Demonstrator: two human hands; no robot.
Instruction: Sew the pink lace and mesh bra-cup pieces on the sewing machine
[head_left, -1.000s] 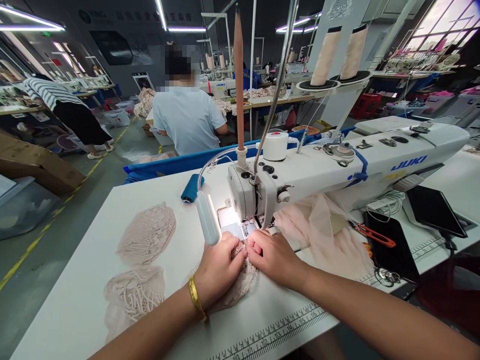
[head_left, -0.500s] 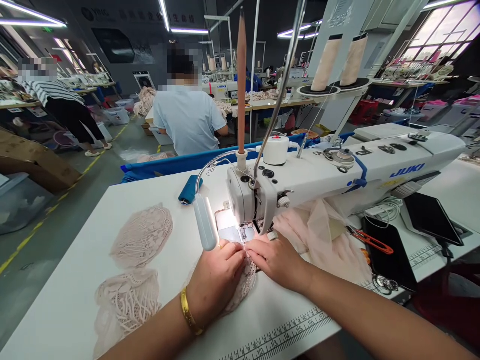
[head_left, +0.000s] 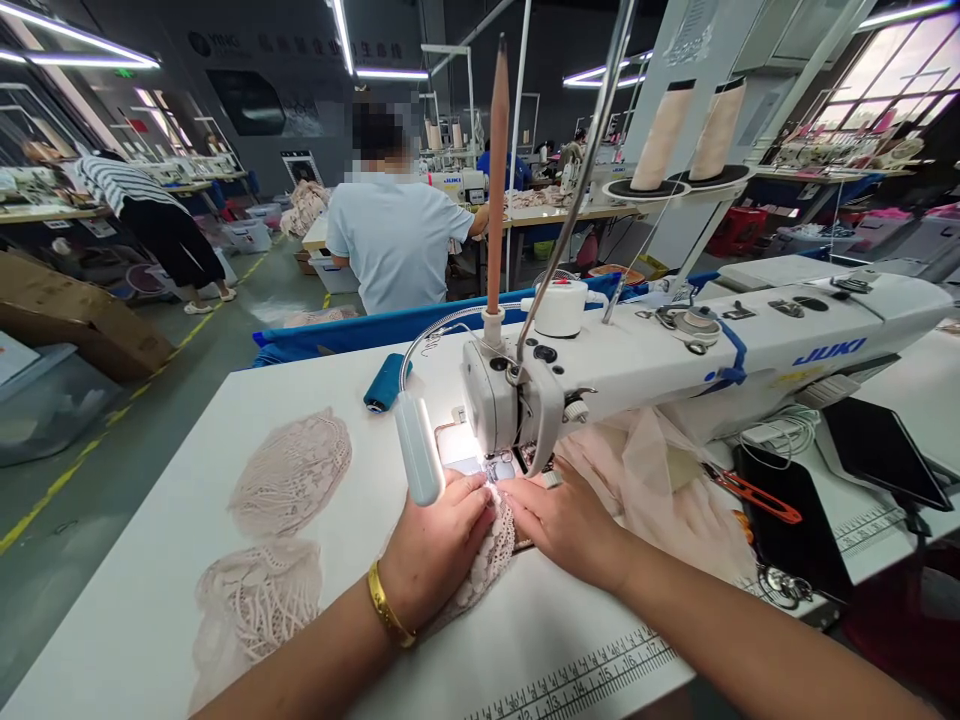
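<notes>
My left hand (head_left: 439, 545), with a gold bangle at the wrist, lies curled over a pale pink lace piece (head_left: 486, 560) on the white table (head_left: 150, 560). My right hand (head_left: 564, 520) presses the same lace from the right, fingertips meeting the left hand's just in front of the needle of the white JUKI sewing machine (head_left: 675, 350). Both hands pinch the lace edge under the presser foot, lit by the small lamp (head_left: 418, 450).
Two more lace pieces (head_left: 292, 470) (head_left: 255, 600) lie at the left. Pink tulle (head_left: 660, 480), orange snips (head_left: 754, 490), a black phone (head_left: 795, 520) and a tablet (head_left: 885, 450) sit right of the machine. A blue thread spool (head_left: 384, 382) lies behind the lamp. A person in a light shirt (head_left: 394, 240) sits ahead.
Both hands have pushed the lace a little further toward the needle. The view has shifted slightly.
</notes>
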